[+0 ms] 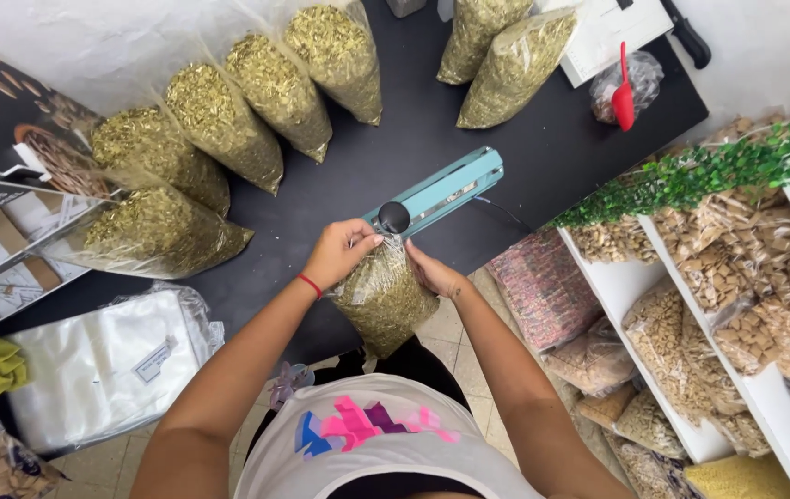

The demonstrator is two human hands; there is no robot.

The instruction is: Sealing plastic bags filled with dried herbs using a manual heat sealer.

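A clear plastic bag of dried green herb (384,298) hangs over the front edge of the black table (543,148). Its top lies at the teal heat sealer (441,189), beside the sealer's black knob (394,217). My left hand (339,251) grips the bag's top left corner next to the knob. My right hand (432,273) holds the bag's upper right side. Both hands are closed on the same bag.
Several filled herb bags (219,120) lie along the table's left and far side, two more (506,60) at the back. A stack of empty clear bags (104,365) sits at left. A red scoop (623,92) lies far right. White shelves (765,388) of packed goods stand on the right.
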